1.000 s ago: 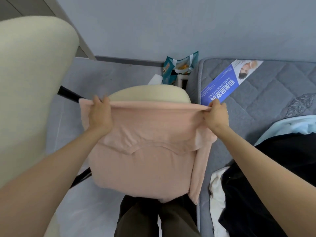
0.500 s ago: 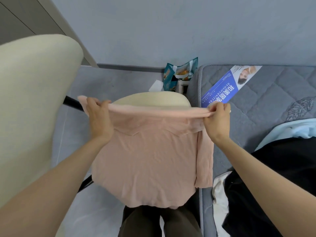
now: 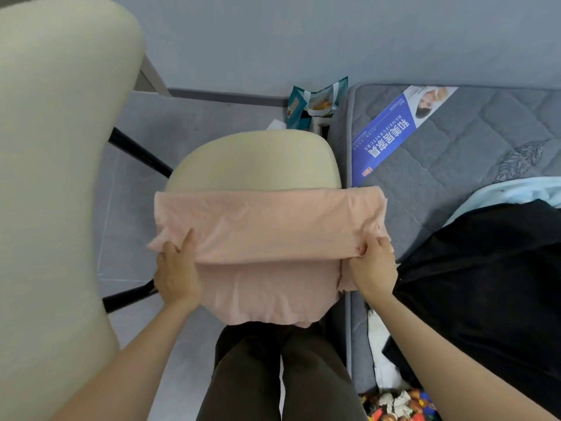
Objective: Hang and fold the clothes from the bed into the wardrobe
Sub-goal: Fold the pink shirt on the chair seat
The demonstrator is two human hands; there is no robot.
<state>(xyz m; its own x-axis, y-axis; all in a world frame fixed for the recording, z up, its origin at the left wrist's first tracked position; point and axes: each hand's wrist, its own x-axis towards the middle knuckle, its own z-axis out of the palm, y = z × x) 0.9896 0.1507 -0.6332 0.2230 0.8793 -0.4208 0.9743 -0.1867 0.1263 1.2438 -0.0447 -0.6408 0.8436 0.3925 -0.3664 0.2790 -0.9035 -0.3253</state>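
Observation:
A pink garment (image 3: 261,226) lies across the cream chair seat (image 3: 255,162), folded over on itself so a top layer overlaps a lower one. My left hand (image 3: 176,268) grips the left end of the folded edge, thumb on top. My right hand (image 3: 373,265) pinches the right end of the same edge. On the grey mattress (image 3: 455,153) to the right lie a black garment (image 3: 485,284), a pale blue one (image 3: 522,189) and a white one (image 3: 379,366).
The cream chair back (image 3: 54,177) fills the left side, with black chair legs (image 3: 136,153) over the grey floor. A blue leaflet (image 3: 391,135) lies on the mattress. A teal snack bag (image 3: 315,104) stands by the wall. A colourful patterned cloth (image 3: 394,405) lies at the bottom right.
Both hands have brought the top edge of the pink garment down toward me, folding it over onto the chair seat. The view has tilted down.

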